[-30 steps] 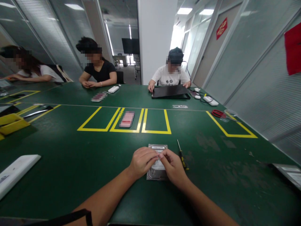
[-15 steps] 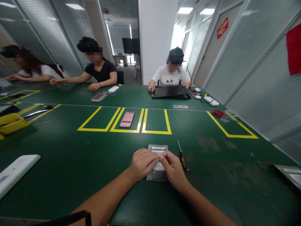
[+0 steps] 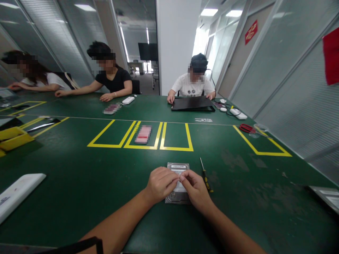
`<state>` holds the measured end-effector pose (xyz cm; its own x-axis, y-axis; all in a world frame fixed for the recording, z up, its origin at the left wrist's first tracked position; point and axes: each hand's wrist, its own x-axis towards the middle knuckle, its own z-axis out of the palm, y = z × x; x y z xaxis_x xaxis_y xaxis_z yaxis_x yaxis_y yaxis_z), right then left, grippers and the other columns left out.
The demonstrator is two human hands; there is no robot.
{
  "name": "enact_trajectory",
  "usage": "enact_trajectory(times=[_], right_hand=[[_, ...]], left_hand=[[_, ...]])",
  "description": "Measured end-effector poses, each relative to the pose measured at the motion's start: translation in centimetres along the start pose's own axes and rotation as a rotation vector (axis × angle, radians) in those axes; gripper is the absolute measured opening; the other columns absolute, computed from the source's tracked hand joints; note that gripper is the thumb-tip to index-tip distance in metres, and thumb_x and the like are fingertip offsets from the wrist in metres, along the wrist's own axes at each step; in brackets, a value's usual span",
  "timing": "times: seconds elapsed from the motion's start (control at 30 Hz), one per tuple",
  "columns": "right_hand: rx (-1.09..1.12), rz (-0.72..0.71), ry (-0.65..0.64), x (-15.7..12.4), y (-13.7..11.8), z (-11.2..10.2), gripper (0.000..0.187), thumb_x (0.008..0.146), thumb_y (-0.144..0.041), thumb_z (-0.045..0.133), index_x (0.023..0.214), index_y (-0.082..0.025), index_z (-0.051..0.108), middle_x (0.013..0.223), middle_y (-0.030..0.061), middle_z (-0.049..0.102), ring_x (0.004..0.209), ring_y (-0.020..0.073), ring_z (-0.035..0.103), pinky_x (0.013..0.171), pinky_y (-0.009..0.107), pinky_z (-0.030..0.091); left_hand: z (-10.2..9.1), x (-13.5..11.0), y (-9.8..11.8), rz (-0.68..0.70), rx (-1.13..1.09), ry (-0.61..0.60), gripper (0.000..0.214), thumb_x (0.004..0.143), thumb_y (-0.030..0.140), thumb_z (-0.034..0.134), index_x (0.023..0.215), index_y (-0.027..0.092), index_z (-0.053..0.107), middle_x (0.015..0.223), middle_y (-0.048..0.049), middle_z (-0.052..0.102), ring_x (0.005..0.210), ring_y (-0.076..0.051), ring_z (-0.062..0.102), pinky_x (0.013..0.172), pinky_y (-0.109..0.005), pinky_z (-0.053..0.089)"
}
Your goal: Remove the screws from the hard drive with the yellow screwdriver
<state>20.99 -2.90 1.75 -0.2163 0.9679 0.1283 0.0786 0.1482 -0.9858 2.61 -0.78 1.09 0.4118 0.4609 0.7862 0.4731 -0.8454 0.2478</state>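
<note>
A silver hard drive (image 3: 177,167) lies flat on the green table (image 3: 79,183) in front of me. My left hand (image 3: 161,184) and my right hand (image 3: 195,188) rest on top of it, fingers curled and fingertips pinched together over its middle. What they pinch is too small to make out. A small screwdriver with a black and yellow handle (image 3: 205,175) lies just right of the drive, beside my right hand.
A phone (image 3: 143,134) lies in a yellow-taped box beyond the drive. A white device (image 3: 18,192) sits near left, a yellow tray (image 3: 13,137) far left, a grey plate (image 3: 327,195) near right. Three people sit across the table; one has a black laptop (image 3: 192,103).
My hands stay pinched over the hard drive, barely shifting. The person in black across the table has stretched an arm out to the left.
</note>
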Motion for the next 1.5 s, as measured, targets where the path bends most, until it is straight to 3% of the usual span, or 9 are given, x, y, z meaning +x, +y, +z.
enact_trajectory(times=[0.17, 0.47, 0.83, 0.93, 1.07, 1.2, 1.33, 1.5], right_hand=[[0.013, 0.018, -0.031, 0.1, 0.0, -0.3, 0.037, 0.093, -0.051, 0.057, 0.080, -0.017, 0.054, 0.075, 0.0000, 0.051, 0.068, 0.0126, 0.045, 0.066, 0.025, 0.039], [0.034, 0.050, -0.087, 0.0, -0.5, -0.6, 0.042, 0.092, -0.057, 0.056, 0.080, -0.018, 0.051, 0.073, -0.0016, 0.045, 0.066, 0.0117, 0.040, 0.062, 0.023, 0.036], [-0.020, 0.022, -0.073, 0.2, -0.3, -0.9, 0.039, 0.092, -0.054, 0.055, 0.079, -0.018, 0.052, 0.071, -0.0013, 0.046, 0.064, 0.0118, 0.042, 0.059, 0.023, 0.036], [-0.258, -0.081, -0.024, 0.2, -0.3, -1.8, 0.029, 0.096, -0.043, 0.050, 0.083, -0.018, 0.056, 0.075, 0.0013, 0.054, 0.068, 0.0141, 0.049, 0.064, 0.025, 0.038], [-0.879, -0.175, 0.107, 0.7, -0.4, -4.2, 0.017, 0.096, -0.028, 0.047, 0.092, -0.017, 0.060, 0.090, 0.0078, 0.061, 0.084, 0.0202, 0.055, 0.076, 0.031, 0.041], [-1.270, 0.051, 0.176, 1.3, -0.1, -6.7, 0.020, 0.093, -0.027, 0.055, 0.109, -0.015, 0.059, 0.106, 0.0136, 0.060, 0.098, 0.0263, 0.055, 0.082, 0.034, 0.043], [-1.295, 0.256, 0.098, 1.5, 0.1, -8.1, 0.025, 0.092, -0.032, 0.059, 0.110, -0.014, 0.057, 0.107, 0.0138, 0.061, 0.100, 0.0256, 0.059, 0.083, 0.034, 0.044], [-1.280, 0.462, -0.052, 1.3, -0.6, -8.6, 0.032, 0.094, -0.047, 0.054, 0.100, -0.016, 0.060, 0.101, 0.0139, 0.066, 0.091, 0.0282, 0.065, 0.073, 0.036, 0.046]], left_hand=[[0.1, -0.1, 0.0, -0.011, -0.035, -0.016, 0.011, 0.091, 0.015, 0.061, 0.098, 0.018, 0.068, 0.085, -0.0052, 0.074, 0.075, -0.017, 0.067, 0.070, -0.032, 0.051], [0.6, 0.2, 0.7, -0.075, -0.183, 0.073, 0.010, 0.091, 0.014, 0.063, 0.099, 0.018, 0.067, 0.086, -0.0049, 0.073, 0.077, -0.017, 0.066, 0.074, -0.033, 0.051], [0.5, 0.6, 0.7, -0.088, -0.097, -0.003, 0.010, 0.095, 0.019, 0.054, 0.091, 0.017, 0.063, 0.080, -0.0051, 0.066, 0.075, -0.018, 0.059, 0.075, -0.035, 0.047], [0.5, 0.7, 0.5, -0.134, -0.121, 0.005, 0.008, 0.096, 0.019, 0.055, 0.091, 0.017, 0.061, 0.081, -0.0056, 0.066, 0.078, -0.019, 0.058, 0.075, -0.035, 0.046], [0.5, 1.1, -0.4, -0.233, -0.136, 0.000, 0.012, 0.098, 0.023, 0.052, 0.089, 0.018, 0.060, 0.084, -0.0056, 0.066, 0.081, -0.020, 0.057, 0.076, -0.035, 0.045], [0.5, 1.7, -1.2, -0.271, -0.140, -0.076, 0.016, 0.099, 0.027, 0.049, 0.090, 0.018, 0.059, 0.087, -0.0055, 0.065, 0.086, -0.021, 0.056, 0.079, -0.036, 0.044], [0.6, 2.6, -1.7, -0.250, -0.119, -0.166, 0.017, 0.099, 0.028, 0.047, 0.092, 0.019, 0.059, 0.088, -0.0051, 0.065, 0.089, -0.022, 0.056, 0.080, -0.036, 0.043], [0.9, 4.0, -2.4, -0.204, -0.077, -0.305, 0.012, 0.098, 0.026, 0.050, 0.092, 0.019, 0.058, 0.088, -0.0038, 0.065, 0.089, -0.022, 0.055, 0.080, -0.036, 0.041]])
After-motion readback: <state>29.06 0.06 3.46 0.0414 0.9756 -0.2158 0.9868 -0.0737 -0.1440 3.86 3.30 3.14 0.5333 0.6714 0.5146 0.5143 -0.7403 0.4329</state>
